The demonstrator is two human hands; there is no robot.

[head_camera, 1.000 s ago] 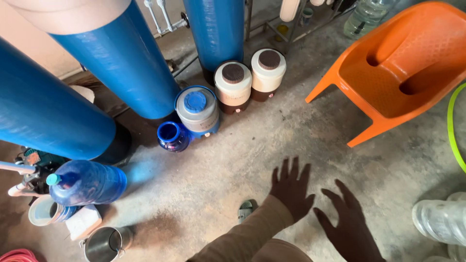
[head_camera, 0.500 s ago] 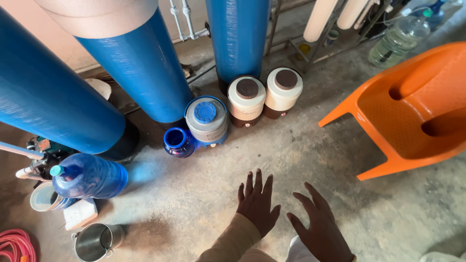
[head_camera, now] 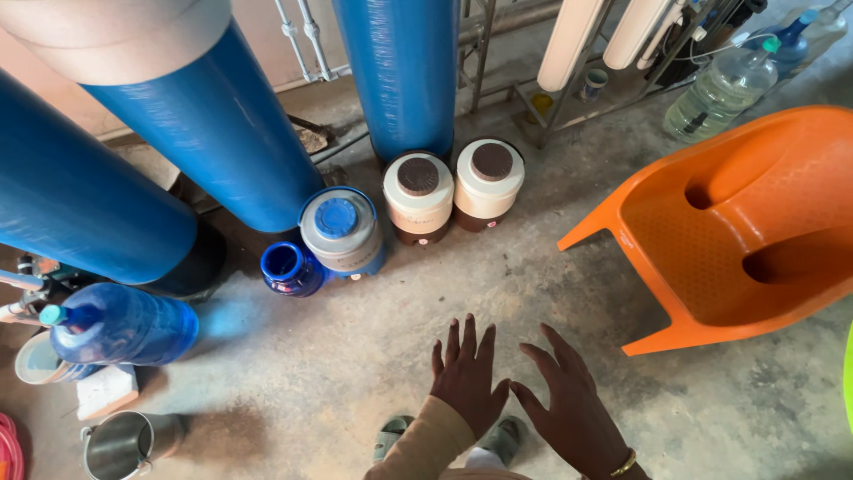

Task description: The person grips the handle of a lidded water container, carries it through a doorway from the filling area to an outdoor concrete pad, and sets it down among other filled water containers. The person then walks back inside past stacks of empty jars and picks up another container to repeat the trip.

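Both hands point(head_camera: 520, 396) hover empty, wrists cut off below.

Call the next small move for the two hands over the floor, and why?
Probably reach forward and down toward the two cream jugs. Both the left hand and right hand hang open and empty above bare concrete, fingers spread, pointing at those jugs, the nearest things ahead; nothing is touched yet.

Head camera looks steeply down at floor point(head_camera: 373, 373).
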